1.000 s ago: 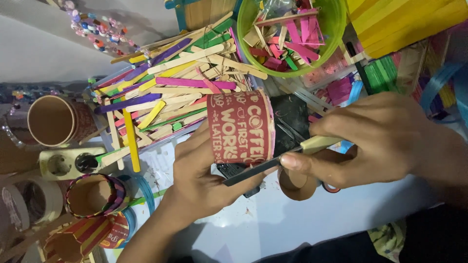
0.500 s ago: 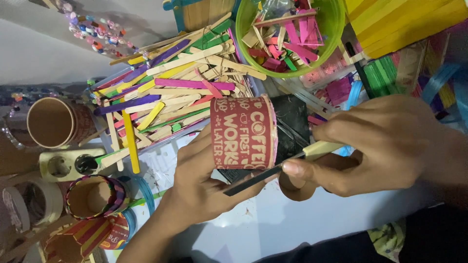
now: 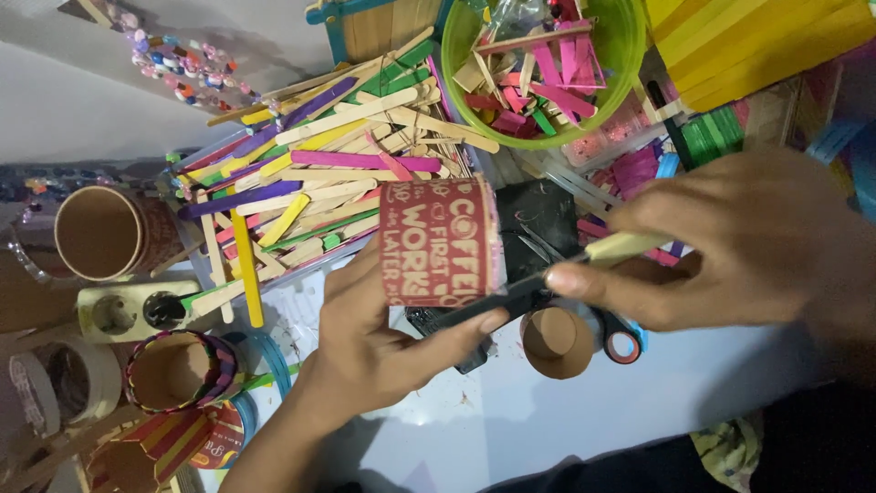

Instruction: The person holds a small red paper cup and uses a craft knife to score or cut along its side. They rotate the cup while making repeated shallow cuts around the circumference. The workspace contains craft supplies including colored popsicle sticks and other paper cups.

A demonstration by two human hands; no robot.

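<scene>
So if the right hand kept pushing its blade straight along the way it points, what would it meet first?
Probably the left hand: the right hand aims its knife left, under the red paper cup, toward that thumb, though depth is unclear.

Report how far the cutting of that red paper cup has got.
Done: a cut-out brown cardboard disc lies on the table. In hand: the left hand holds the red paper cup sideways while the right hand presses a cutter against its end. Left: the cup's wall looks uncut.

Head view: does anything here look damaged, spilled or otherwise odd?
The red paper cup in the left hand has no bottom; a cut-out brown disc lies below it on the table. The right hand holds a cutter at its edge. Craft sticks lie heaped loosely.
</scene>
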